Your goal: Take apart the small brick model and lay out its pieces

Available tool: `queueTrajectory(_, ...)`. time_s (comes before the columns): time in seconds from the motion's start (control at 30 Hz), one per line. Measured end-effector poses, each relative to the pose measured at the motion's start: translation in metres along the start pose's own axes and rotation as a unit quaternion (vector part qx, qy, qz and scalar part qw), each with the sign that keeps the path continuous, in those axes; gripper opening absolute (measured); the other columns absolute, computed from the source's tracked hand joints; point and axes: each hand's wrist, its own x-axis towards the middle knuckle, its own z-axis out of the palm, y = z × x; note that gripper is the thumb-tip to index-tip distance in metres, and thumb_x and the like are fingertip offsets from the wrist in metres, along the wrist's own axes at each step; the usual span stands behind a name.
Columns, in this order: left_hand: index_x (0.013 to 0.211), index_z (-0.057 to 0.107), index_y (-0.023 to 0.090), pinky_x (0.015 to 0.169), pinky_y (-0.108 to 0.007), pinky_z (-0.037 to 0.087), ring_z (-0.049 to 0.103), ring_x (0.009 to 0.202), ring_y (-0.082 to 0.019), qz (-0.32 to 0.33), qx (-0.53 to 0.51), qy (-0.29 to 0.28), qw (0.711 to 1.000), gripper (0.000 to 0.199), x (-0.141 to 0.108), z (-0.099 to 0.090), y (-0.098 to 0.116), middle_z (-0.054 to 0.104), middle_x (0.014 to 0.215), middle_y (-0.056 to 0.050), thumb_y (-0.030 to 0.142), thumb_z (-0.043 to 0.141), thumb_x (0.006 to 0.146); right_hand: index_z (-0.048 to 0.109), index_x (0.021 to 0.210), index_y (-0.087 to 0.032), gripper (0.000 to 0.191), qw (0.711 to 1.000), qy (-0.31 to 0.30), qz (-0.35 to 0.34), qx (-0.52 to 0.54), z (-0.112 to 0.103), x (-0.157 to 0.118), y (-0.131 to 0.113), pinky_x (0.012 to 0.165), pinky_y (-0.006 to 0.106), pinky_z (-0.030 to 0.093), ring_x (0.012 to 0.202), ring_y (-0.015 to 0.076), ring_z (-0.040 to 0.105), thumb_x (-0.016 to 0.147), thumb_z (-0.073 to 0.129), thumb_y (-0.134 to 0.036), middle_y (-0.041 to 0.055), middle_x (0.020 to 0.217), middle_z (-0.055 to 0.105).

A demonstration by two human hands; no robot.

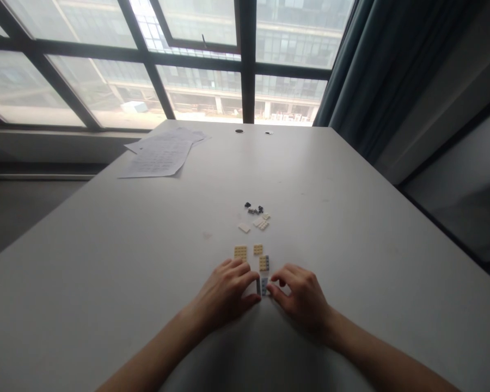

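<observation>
Standing before a dark-framed window [248, 65], with a blue curtain [363, 71] well to the right of the blue-grey brick [264, 287], a white table [106, 245] bears loose papers [159, 155] far beyond and left of that brick and two round fittings [239, 131] straight beyond it. Past the brick lie three tan plates [240, 251], about four white pieces [244, 227] and dark parts [261, 209] too clustered to count. Two hands flank the brick: the left hand [231, 288], curled, pinches one dark grey strip [258, 287] just left of it; the right hand [304, 294], thumb and forefinger slightly parted, is at its right side, whether gripping cannot be told.
</observation>
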Motion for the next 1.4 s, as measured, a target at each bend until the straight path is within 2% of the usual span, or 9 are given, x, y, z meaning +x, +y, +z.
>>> queueTrajectory(0.13,0.093,0.063,0.024,0.075,-0.034,0.043,0.058,0.083,-0.022,-0.024,-0.006,-0.025,0.999,0.020,0.001,0.004,0.002,0.064,0.084,-0.002,0.033,0.070,0.077,0.063,0.076,-0.018,0.012,0.996,-0.022,0.001,-0.087,0.002,-0.004,-0.005,0.067,0.027,0.038,0.072,0.0174,0.058,0.083,0.062,-0.028,0.0035,0.077,0.064)
queueTrajectory(0.4,0.098,0.062,0.025,0.079,-0.035,0.042,0.058,0.086,-0.022,-0.037,-0.017,-0.036,0.999,0.023,-0.003,0.009,-0.002,0.064,0.087,-0.002,0.039,0.066,0.080,0.060,0.077,-0.020,0.020,0.987,-0.051,0.024,-0.151,0.002,-0.005,-0.007,0.067,0.028,0.035,0.073,0.0182,0.056,0.085,0.061,-0.038,0.0027,0.079,0.062)
queueTrajectory(0.63,0.102,0.062,0.026,0.077,-0.034,0.042,0.058,0.084,-0.021,-0.022,-0.021,-0.021,0.999,0.026,-0.003,0.011,-0.003,0.064,0.086,-0.003,0.046,0.060,0.085,0.058,0.078,-0.019,0.027,0.986,-0.061,0.018,-0.156,0.003,-0.006,-0.010,0.066,0.028,0.033,0.072,0.0172,0.055,0.085,0.061,-0.046,0.0024,0.080,0.060)
queueTrajectory(0.83,0.094,0.063,0.024,0.074,-0.032,0.042,0.058,0.080,-0.020,0.005,-0.017,-0.003,1.000,0.019,-0.003,0.018,-0.005,0.064,0.081,-0.002,0.039,0.066,0.082,0.059,0.078,-0.020,0.035,0.988,-0.069,0.008,-0.136,0.004,-0.005,-0.009,0.066,0.028,0.034,0.073,0.0174,0.056,0.084,0.059,-0.054,0.0025,0.081,0.060)
queueTrajectory(1.0,0.100,0.063,0.023,0.075,-0.033,0.042,0.058,0.081,-0.020,0.004,-0.020,0.001,1.000,0.031,-0.005,0.012,-0.008,0.065,0.084,-0.002,0.041,0.072,0.076,0.061,0.082,-0.020,0.038,0.988,-0.071,0.009,-0.136,0.003,-0.007,-0.008,0.067,0.029,0.036,0.075,0.0187,0.057,0.078,0.064,-0.058,0.0023,0.083,0.061)
queueTrajectory(1.2,0.080,0.065,0.023,0.069,-0.030,0.039,0.056,0.071,-0.017,0.007,-0.016,-0.002,1.000,0.008,-0.005,0.006,-0.008,0.064,0.072,0.000,0.030,0.064,0.083,0.059,0.082,-0.020,0.037,0.986,-0.073,0.015,-0.148,0.004,-0.008,-0.011,0.068,0.030,0.037,0.077,0.0202,0.057,0.075,0.068,-0.055,0.0032,0.086,0.061)
queueTrajectory(1.4,0.071,0.062,0.021,0.067,-0.029,0.037,0.055,0.069,-0.015,0.047,-0.022,0.018,0.998,0.020,-0.003,0.009,-0.008,0.062,0.068,0.000,0.028,0.056,0.088,0.058,0.083,-0.020,0.019,0.985,-0.081,0.029,-0.147,0.007,-0.008,-0.017,0.070,0.029,0.038,0.079,0.0189,0.056,0.080,0.066,-0.037,0.0027,0.087,0.061)
